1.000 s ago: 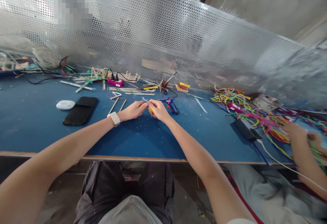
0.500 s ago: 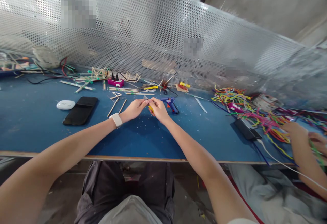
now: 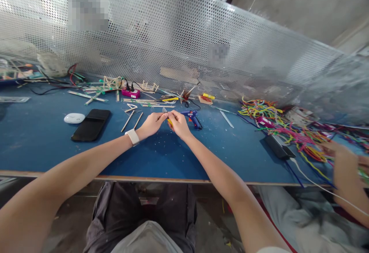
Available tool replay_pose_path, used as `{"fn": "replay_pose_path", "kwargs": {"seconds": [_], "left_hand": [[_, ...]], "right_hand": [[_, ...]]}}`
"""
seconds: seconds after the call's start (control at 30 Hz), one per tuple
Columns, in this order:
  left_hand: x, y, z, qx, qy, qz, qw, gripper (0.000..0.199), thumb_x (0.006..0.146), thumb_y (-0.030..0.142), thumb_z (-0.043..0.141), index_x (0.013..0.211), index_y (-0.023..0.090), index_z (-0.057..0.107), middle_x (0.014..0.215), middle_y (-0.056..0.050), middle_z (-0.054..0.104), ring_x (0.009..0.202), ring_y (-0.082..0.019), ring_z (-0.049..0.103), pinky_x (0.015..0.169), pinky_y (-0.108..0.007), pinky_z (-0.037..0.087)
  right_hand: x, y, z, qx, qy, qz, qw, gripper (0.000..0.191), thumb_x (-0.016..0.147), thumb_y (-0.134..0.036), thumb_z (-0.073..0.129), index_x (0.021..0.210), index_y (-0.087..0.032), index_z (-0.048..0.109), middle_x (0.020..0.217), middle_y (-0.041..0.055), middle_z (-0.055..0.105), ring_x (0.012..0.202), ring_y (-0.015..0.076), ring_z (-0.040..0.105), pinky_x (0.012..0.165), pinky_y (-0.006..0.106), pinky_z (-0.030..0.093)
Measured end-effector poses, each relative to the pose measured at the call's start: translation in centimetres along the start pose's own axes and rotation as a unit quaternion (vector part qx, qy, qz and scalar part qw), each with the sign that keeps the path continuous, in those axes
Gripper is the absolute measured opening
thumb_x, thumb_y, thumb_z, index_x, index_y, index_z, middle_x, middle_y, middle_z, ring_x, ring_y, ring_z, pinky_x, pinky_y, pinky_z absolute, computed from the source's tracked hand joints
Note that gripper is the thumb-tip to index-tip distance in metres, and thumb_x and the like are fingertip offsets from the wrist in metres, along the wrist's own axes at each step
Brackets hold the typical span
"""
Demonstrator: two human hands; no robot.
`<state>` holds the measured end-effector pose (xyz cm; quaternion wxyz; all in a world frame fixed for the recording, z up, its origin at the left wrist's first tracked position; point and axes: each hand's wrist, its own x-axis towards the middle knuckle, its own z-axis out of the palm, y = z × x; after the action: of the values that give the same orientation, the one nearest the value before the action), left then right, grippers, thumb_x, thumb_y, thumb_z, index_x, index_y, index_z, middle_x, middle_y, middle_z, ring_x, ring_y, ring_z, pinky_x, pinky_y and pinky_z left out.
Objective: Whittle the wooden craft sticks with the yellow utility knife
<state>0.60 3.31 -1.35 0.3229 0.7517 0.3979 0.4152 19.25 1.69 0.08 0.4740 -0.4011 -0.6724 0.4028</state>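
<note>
My left hand and my right hand meet fingertip to fingertip over the blue table. In the right hand's closed fingers is a yellow utility knife, its grey blade pointing up and away between the hands. My left fingers pinch close beside the blade; whatever they hold is too small or hidden to make out. A blue glue gun lies just beyond the right hand. Thin wooden sticks lie to the left of my left hand.
A black phone-like pouch and white case lie left. A pink power strip and stick frames line the back by the perforated metal screen. Right are colourful pipe cleaners, a black power bank and a co-worker's arm.
My hands stay almost in place around the knife. A clear flat strip now shows at the table's far left edge. The co-worker's hands have shifted among the pipe cleaners.
</note>
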Motion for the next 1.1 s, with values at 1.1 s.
{"fn": "replay_pose_path", "kwargs": {"seconds": [1.1], "left_hand": [[0.0, -0.3, -1.3, 0.084, -0.034, 0.019, 0.996, 0.052, 0.114, 0.055, 0.047, 0.08, 0.021, 0.064, 0.068, -0.003, 0.065, 0.065, -0.02, 0.058, 0.068, -0.032, 0.038]], "right_hand": [[0.0, -0.4, -0.7, -0.015, -0.057, -0.001, 0.998, 0.065, 0.102, -0.089, 0.067, 0.086, -0.026, 0.058, 0.056, -0.0055, 0.053, 0.046, 0.0133, 0.047, 0.045, 0.026, 0.033]]}}
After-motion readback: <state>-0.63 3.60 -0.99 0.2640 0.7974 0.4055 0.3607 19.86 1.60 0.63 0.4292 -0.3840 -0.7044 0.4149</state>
